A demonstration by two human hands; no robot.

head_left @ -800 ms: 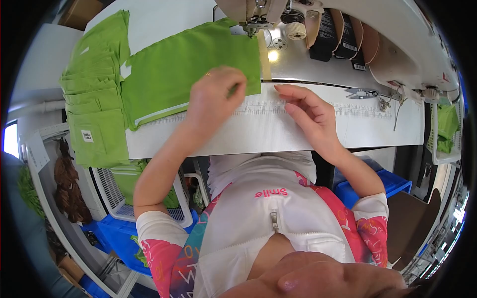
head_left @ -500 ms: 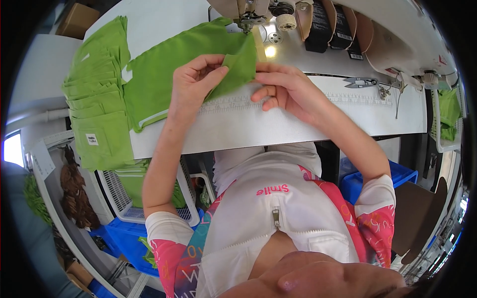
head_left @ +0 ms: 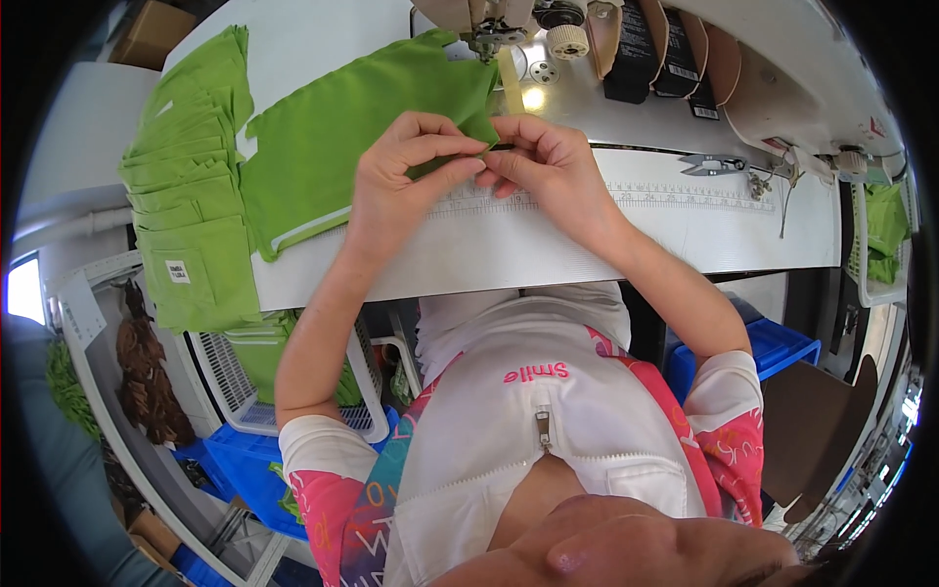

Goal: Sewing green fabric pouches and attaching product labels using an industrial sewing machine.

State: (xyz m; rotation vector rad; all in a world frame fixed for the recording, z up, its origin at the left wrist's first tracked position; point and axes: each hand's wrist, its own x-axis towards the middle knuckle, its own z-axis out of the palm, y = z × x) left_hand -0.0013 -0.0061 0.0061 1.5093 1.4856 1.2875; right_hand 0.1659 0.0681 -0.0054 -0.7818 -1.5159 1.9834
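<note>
While both forearms rise over the near edge of the tabletop point(head_left: 548, 249), elbows bent and wide, the two hands meet just in front of the sewing machine point(head_left: 497, 29). Left hand point(head_left: 406, 176): wrist slightly arched, thumb and forefinger brought together at the tips, the near right corner of the green cloth point(head_left: 342, 137) pinched there. Right hand point(head_left: 558, 171): comes in from the opposite side, forefinger along the cloth's right edge, thumb just beneath, almost no gap at the tips; same corner held, other fingers curled under. Exact fold between the fingertips hidden.

Cloth lies mostly flat, stretching from the fingers leftward across the tabletop; its far right corner is by the needle area, a white strip point(head_left: 313, 227) along its near edge. Left hand covers part of that edge and of the printed ruler scale point(head_left: 675, 199).

Stack of green pieces point(head_left: 186, 210) at the tabletop's left edge, hanging over the near left corner. Thread snips point(head_left: 714, 164) and small metal parts point(head_left: 758, 186) toward the right end, clear of the hands. Dark packages point(head_left: 629, 68) beyond, right of the needle. White basket point(head_left: 377, 406) below the near left corner, with green fabric inside.
</note>
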